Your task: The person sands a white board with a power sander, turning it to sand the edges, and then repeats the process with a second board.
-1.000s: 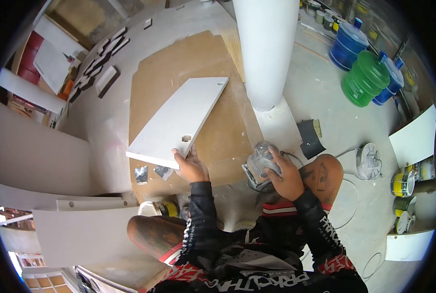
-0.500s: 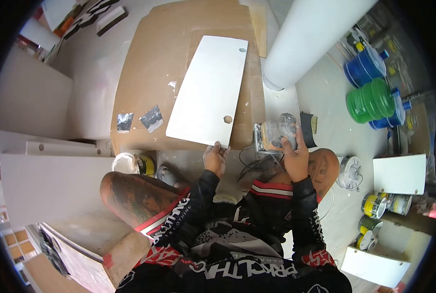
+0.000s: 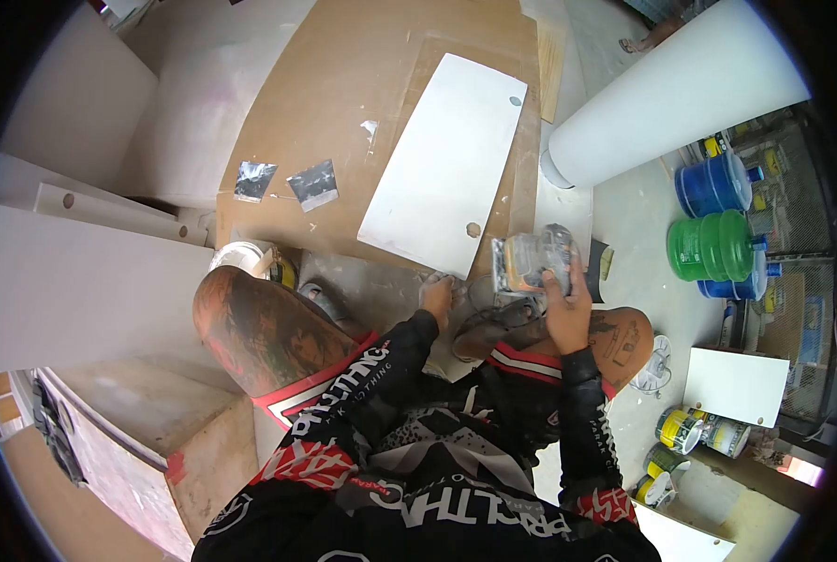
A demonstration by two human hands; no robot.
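Observation:
A long white panel (image 3: 442,159) with two round holes lies on a brown cardboard sheet (image 3: 292,112). At the panel's near edge, my left hand (image 3: 439,298) has its fingers curled, with the fingertips against the edge; their undersides are hidden. My right hand (image 3: 569,314) is wrapped around a dusty orange power sander (image 3: 529,262), held just right of the panel's near corner. The sander's pad faces left, apart from the panel. Two pieces of dark sandpaper (image 3: 312,185) rest on the cardboard to the left.
A thick white column (image 3: 662,103) rises at the right. Beyond it stand blue bottles and a green water bottle (image 3: 709,245). Paint cans (image 3: 679,431) and another white panel (image 3: 739,386) sit at right. Large boards (image 3: 81,281) stand at left. A person's foot (image 3: 636,44) shows at the top.
The view has turned, so the panel and cardboard appear farther right. My left hand stays by the panel's near edge, and my right hand still holds the sander. A person's foot has come into view.

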